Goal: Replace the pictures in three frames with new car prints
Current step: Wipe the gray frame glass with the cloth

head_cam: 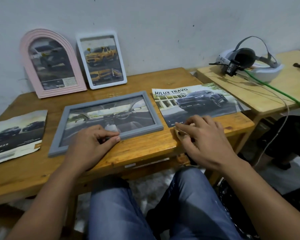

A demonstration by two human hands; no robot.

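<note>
A: The left hand [95,141] grips the near rail of the grey frame [106,122], thumb and fingers curled on its lower edge, a little right of the middle. The right hand [203,137] pinches something small and pale at the near corner of the print [199,103]; I cannot tell if it is the corner of the paper itself.

B: Where does the frame lie?

A: Flat on the table [145,149], face up, with a picture of a car interior under the glass. Its long axis runs left to right, a little turned, so the right end is farther from the person. The left hand is on it, the right hand is just beside its right end, not touching.

B: And the new print?

A: It lies just to the right of the frame, long axis nearly parallel, its far right corner hanging over the table edge. So I judge the right hand is the nearer one to bring it over, while the left one turns the frame.

B: What is around?

A: Another print [16,135] lies at the left. A pink frame [50,63] and a white frame [100,59] lean on the wall behind, both already with car pictures. A headset [249,63] rests on the side table.
</note>
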